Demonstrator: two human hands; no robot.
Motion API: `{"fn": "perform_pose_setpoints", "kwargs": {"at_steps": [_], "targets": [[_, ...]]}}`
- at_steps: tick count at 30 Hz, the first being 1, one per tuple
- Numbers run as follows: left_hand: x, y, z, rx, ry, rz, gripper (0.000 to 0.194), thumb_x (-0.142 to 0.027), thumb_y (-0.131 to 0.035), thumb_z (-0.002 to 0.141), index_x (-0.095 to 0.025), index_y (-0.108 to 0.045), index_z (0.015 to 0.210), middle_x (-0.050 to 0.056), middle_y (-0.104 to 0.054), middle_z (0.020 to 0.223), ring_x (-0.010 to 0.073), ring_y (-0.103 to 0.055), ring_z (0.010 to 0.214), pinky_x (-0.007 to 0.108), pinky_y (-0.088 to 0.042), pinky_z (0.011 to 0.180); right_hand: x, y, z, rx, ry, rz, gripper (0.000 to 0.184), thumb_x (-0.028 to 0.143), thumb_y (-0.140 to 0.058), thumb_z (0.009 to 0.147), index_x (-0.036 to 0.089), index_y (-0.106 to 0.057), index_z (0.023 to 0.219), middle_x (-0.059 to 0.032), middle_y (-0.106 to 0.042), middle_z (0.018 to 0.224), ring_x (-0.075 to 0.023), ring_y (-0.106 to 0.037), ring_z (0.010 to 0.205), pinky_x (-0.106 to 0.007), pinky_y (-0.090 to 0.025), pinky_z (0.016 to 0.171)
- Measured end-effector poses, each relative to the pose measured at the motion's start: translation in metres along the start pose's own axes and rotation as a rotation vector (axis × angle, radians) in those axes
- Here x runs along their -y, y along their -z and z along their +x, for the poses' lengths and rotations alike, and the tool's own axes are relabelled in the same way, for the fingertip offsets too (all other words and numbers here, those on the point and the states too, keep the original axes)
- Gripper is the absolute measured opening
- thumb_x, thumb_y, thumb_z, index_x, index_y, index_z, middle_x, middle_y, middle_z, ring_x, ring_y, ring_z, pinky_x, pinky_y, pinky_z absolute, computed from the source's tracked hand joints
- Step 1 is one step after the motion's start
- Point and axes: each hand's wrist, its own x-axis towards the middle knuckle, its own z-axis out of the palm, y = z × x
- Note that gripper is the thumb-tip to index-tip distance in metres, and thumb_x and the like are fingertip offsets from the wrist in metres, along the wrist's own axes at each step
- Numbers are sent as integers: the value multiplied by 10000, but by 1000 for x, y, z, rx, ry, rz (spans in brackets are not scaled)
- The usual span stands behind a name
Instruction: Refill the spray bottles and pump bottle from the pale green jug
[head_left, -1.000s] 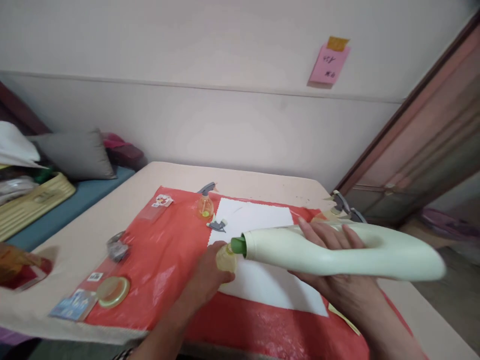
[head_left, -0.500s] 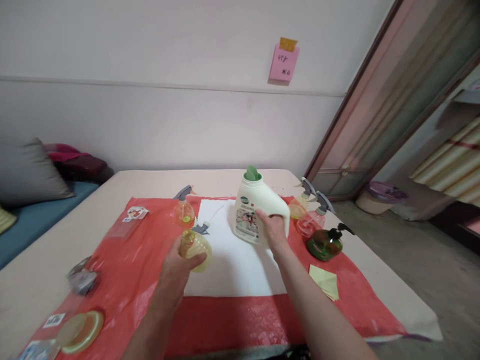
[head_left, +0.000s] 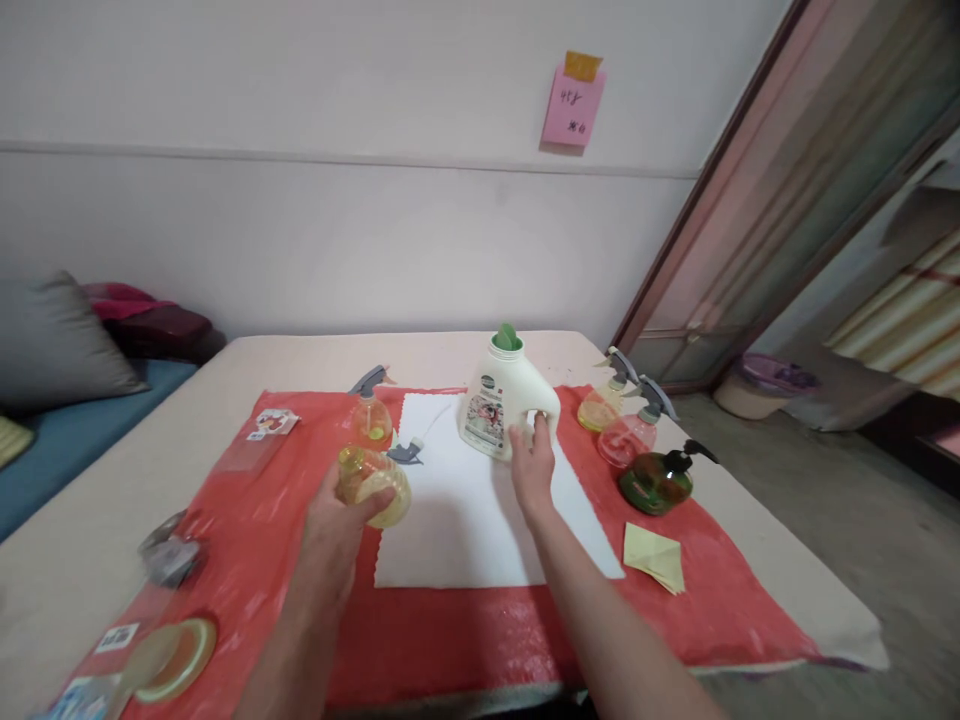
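My left hand (head_left: 341, 515) is wrapped round a yellow translucent spray bottle (head_left: 386, 488), its top off and its neck tilted to the left. Just beyond it, a grey spray head (head_left: 406, 453) with a thin clear tube lies on the white sheet (head_left: 465, 540). An off-white detergent jug (head_left: 517, 385) with a green spout stands at the back of the sheet. Beside the jug's handle is my right hand (head_left: 534, 465), thumb and fingers apart, the fingertips close to the handle opening. Whether they still touch the jug is hard to tell.
An orange-tinted spray bottle (head_left: 371, 420) stands behind my left hand. To the right are yellow (head_left: 600, 405) and pink (head_left: 628, 440) spray bottles, a green pump bottle (head_left: 656, 485) and yellow paper notes (head_left: 654, 557). A tape roll (head_left: 196, 662) lies front left on the red cover (head_left: 480, 640).
The jug has come down upright, slightly left and farther back. My right hand has loosened from its handle. My left hand has moved a little left and tipped the yellow bottle further over.
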Motion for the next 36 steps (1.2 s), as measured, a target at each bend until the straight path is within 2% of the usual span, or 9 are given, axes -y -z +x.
{"fn": "perform_pose_setpoints", "kwargs": {"at_steps": [4,8,13,17,21,25,29,31,36], "targets": [[0,5,4,-43,-43,-42,638,-288,-910,529,-213,-664,1113,17,-740,1036,208,-684,951,321,-493,860,14,-27,-49,286,242,-210,445,228,-372,995,158,-569,1388,-186,-604,1415,-279,-518,1324,-475,-398,1129],[2,8,11,-79,-27,-72,677,-268,-926,476,-219,-663,1099,-13,-728,938,200,-688,889,314,-500,828,39,-72,-44,649,507,-417,399,84,-473,939,233,-664,1256,-115,-636,1397,-251,-598,1211,-431,-479,1034],[-1,9,15,-51,-26,-96,660,-242,-917,490,-214,-658,1097,-10,-731,918,201,-690,881,316,-510,833,55,-118,-14,862,655,-629,344,363,-638,982,182,-624,1275,-100,-628,1328,-261,-627,1176,-504,-535,994],[-6,7,11,11,-65,-48,584,-262,-870,587,-208,-656,1128,10,-741,1000,214,-694,925,327,-510,861,62,-124,-6,906,638,-638,369,396,-653,975,180,-620,1273,-93,-642,1283,-237,-659,1095,-466,-574,929],[-4,2,4,48,-57,125,606,-269,-818,634,-223,-648,1213,17,-738,1017,226,-686,922,339,-503,846,82,-77,-4,740,578,-436,183,178,-578,975,163,-682,1125,-108,-700,1160,-225,-654,1080,-413,-541,967],[2,-12,-9,117,-77,394,620,-249,-801,619,-209,-649,1219,53,-721,1068,259,-670,978,370,-492,873,108,13,-3,446,480,-176,330,236,-431,1026,182,-580,1315,-120,-680,1218,-219,-650,1080,-395,-548,923],[10,-33,-27,207,-121,558,667,-176,-759,645,-213,-618,1296,80,-696,1217,278,-633,1132,393,-470,973,130,89,-11,33,128,614,268,320,-731,872,257,-692,1129,-29,-701,1124,-189,-676,980,-408,-552,912],[16,-42,-33,236,-129,636,693,-170,-757,649,-221,-606,1324,87,-679,1276,291,-613,1194,406,-457,1017,138,108,-16,-36,35,796,264,292,-818,784,266,-734,1032,-12,-705,1086,-175,-674,942,-403,-562,891],[29,-51,-36,253,-239,760,696,-182,-749,675,-211,-597,1354,124,-635,1377,324,-563,1307,448,-415,1109,138,112,-24,62,64,740,236,303,-826,784,266,-750,1004,-14,-717,1058,-192,-662,970,-425,-559,917]]}}
